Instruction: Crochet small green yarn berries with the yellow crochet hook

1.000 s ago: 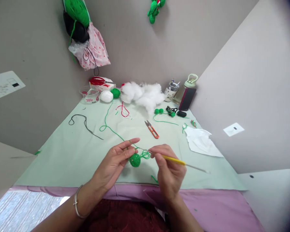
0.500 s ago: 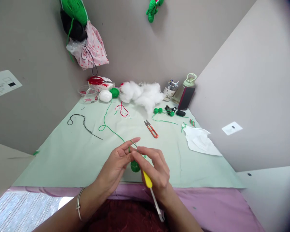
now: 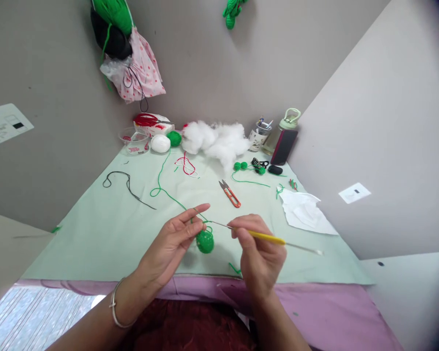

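Observation:
Between thumb and fingers, my left hand (image 3: 177, 234) pinches the top of a small green crocheted piece (image 3: 205, 242), which hangs rounded below the fingertips. Green yarn (image 3: 175, 201) runs over its raised index finger and back across the table. My right hand (image 3: 261, 248) is closed around the yellow handle of a crochet hook (image 3: 267, 237). The hook's thin metal shaft points left, and its tip meets the yarn at the top of the green piece. Its other end sticks out to the right, past the hand.
Orange thread snips (image 3: 229, 194) lie ahead of my hands. Farther back are white stuffing (image 3: 215, 141), a green yarn ball (image 3: 174, 138), a white ball (image 3: 160, 144) and small green balls (image 3: 240, 166). White paper (image 3: 305, 210) lies at right; black cord (image 3: 126, 187) at left.
My right hand has moved right, away from my left hand, and the hook has swung from steeply slanted to nearly level. The green piece shows more fully now.

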{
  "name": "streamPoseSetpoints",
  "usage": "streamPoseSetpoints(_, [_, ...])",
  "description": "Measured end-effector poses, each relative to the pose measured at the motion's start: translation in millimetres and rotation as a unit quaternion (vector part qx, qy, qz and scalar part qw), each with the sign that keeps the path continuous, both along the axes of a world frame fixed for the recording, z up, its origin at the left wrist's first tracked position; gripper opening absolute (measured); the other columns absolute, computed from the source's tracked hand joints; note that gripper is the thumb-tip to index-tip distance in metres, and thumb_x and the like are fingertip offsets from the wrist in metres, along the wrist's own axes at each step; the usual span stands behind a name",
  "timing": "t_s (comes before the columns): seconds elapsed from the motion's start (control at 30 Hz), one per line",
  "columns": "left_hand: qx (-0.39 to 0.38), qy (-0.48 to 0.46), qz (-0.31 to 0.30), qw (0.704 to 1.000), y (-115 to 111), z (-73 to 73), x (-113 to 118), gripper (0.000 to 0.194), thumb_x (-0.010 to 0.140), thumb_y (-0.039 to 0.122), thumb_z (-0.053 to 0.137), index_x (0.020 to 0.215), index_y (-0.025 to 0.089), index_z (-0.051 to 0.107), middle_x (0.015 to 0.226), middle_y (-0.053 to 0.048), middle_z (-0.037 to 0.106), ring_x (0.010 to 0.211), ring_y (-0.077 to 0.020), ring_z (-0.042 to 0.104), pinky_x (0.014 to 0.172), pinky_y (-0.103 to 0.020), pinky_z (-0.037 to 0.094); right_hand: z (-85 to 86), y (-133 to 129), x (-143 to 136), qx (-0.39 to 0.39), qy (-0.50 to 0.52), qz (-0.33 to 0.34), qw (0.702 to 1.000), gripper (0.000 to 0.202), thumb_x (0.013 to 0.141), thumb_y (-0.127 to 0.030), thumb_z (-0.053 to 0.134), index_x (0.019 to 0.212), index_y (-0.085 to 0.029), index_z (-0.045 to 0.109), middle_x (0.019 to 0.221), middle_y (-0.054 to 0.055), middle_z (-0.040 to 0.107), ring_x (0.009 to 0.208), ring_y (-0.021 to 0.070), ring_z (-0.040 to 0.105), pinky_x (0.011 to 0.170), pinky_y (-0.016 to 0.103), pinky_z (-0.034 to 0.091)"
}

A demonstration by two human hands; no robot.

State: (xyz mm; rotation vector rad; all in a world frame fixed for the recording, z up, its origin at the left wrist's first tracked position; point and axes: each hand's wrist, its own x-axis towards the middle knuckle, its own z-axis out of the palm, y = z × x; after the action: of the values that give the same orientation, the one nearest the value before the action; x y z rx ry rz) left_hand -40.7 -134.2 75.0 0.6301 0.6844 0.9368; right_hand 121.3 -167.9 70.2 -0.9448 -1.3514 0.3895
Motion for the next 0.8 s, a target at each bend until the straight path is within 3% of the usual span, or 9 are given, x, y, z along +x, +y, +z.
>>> streamPoseSetpoints(0.1, [0.049,0.035,0.026,0.998,-1,3.3,-1,0.049,0.079,0.028,0.090,0.126,0.028,0.077,0.081,0.002,0.066,0.077,-0.0116,0.056,0.076,-0.024,0.043,7.6,3,-1,-0.048,0.093,0.075,0.992,0.021,0.100,-0.015,0.063,0.099,-0.028,0.079,0.089,0.002,0.076,0.082,0.0174,0.068,0.071,0.031,0.055])
streamPoseSetpoints(0.2, [0.067,0.044,0.022,0.997,-4,4.4,3,0.055,0.079,0.027,0.090,0.132,0.032,0.074,0.084,0.002,0.068,0.082,-0.0136,0.059,0.081,-0.026,0.045,9.9,6,-8,-0.062,0.053,0.118,0.990,0.022,0.099,-0.013,0.064,0.104,-0.029,0.079,0.099,0.003,0.080,0.094,0.0199,0.072,0.082,0.036,0.058])
streamPoseSetpoints(0.33, [0.046,0.033,0.056,0.997,-5,2.4,8,0.050,0.079,0.028,0.090,0.127,0.028,0.076,0.081,0.002,0.068,0.080,-0.0127,0.058,0.079,-0.025,0.045,2.8,4,-11,0.001,-0.089,0.038,0.995,0.034,0.098,-0.006,0.062,0.118,-0.030,0.076,0.105,0.005,0.079,0.095,0.0199,0.072,0.082,0.036,0.059])
streamPoseSetpoints(0.43, [0.011,0.005,0.039,0.999,-2,1.9,7,0.052,0.077,0.030,0.091,0.127,0.024,0.076,0.084,0.001,0.070,0.081,-0.0129,0.060,0.079,-0.024,0.045,-1.2,-1,-7,0.069,-0.227,-0.016,0.971,0.040,0.096,-0.004,0.062,0.126,-0.027,0.074,0.116,0.010,0.076,0.101,0.0226,0.071,0.082,0.037,0.060])
streamPoseSetpoints(0.5, [-0.023,-0.015,-0.003,1.000,1,2.6,4,0.051,0.077,0.031,0.091,0.125,0.021,0.077,0.087,-0.002,0.071,0.083,-0.0143,0.062,0.080,-0.025,0.046,0.5,-3,-3,0.063,-0.199,-0.019,0.978,0.035,0.097,-0.006,0.062,0.122,-0.026,0.076,0.110,0.009,0.076,0.096,0.0223,0.071,0.078,0.036,0.060])
streamPoseSetpoints(0.57, [-0.033,-0.019,-0.022,0.999,2,3.4,3,0.048,0.078,0.030,0.089,0.123,0.019,0.078,0.087,-0.002,0.069,0.083,-0.0144,0.063,0.078,-0.025,0.047,4.6,-2,0,0.010,-0.093,-0.019,0.995,0.026,0.098,-0.009,0.061,0.109,-0.026,0.077,0.092,0.005,0.074,0.083,0.0194,0.070,0.071,0.033,0.059])
streamPoseSetpoints(0.67, [0.023,0.016,0.025,0.999,-1,3.0,5,0.049,0.081,0.026,0.087,0.128,0.024,0.076,0.084,0.002,0.066,0.080,-0.0121,0.060,0.076,-0.023,0.046,7.8,1,-1,-0.051,0.007,0.001,0.999,0.020,0.101,-0.015,0.060,0.096,-0.025,0.077,0.076,0.001,0.068,0.071,0.0168,0.066,0.063,0.030,0.056])
streamPoseSetpoints(0.73, [0.061,0.033,0.058,0.996,-5,1.3,8,0.056,0.082,0.024,0.087,0.135,0.029,0.071,0.085,0.003,0.068,0.083,-0.0120,0.060,0.082,-0.023,0.046,5.3,2,-5,-0.029,-0.046,0.003,0.999,0.020,0.099,-0.014,0.062,0.101,-0.025,0.078,0.084,0.003,0.071,0.076,0.0176,0.068,0.065,0.031,0.057])
streamPoseSetpoints(0.8, [0.048,0.016,0.044,0.998,-7,-0.7,11,0.059,0.083,0.026,0.087,0.139,0.029,0.068,0.088,0.002,0.072,0.088,-0.0132,0.063,0.088,-0.025,0.046,1.1,2,-7,0.029,-0.138,-0.023,0.990,0.027,0.096,-0.010,0.065,0.110,-0.027,0.079,0.099,0.007,0.075,0.086,0.0198,0.071,0.071,0.033,0.059])
